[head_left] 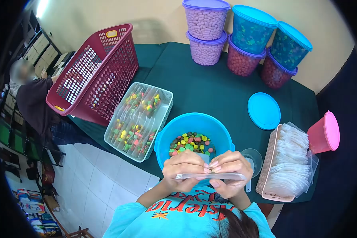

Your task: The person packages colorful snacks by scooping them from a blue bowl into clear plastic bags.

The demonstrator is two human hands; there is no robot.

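Note:
My left hand (pixel 183 169) and my right hand (pixel 231 173) both pinch the edge of a clear plastic bag (pixel 190 175), held level in front of my chest. Their fingertips meet near its middle. Whether anything is inside the bag, I cannot make out. Just beyond and below the hands is a blue basin (pixel 222 129) with small round yellow, green, pink and brown candies (pixel 192 142) at its bottom. Partly hidden beside my right hand, a clear round bowl (pixel 256 158) stands with a white handle (pixel 248 186) near it.
Left of the basin, a pale basket (pixel 167 104) holds filled candy packets; behind it is a maroon basket (pixel 119 59). Flat bags (pixel 291 158) fill a pink basket (pixel 267 174) at right, near a pink tub (pixel 323 133). A blue lid (pixel 263 111) and stacked candy tubs (pixel 252 29) lie beyond. A person (pixel 33 99) is left.

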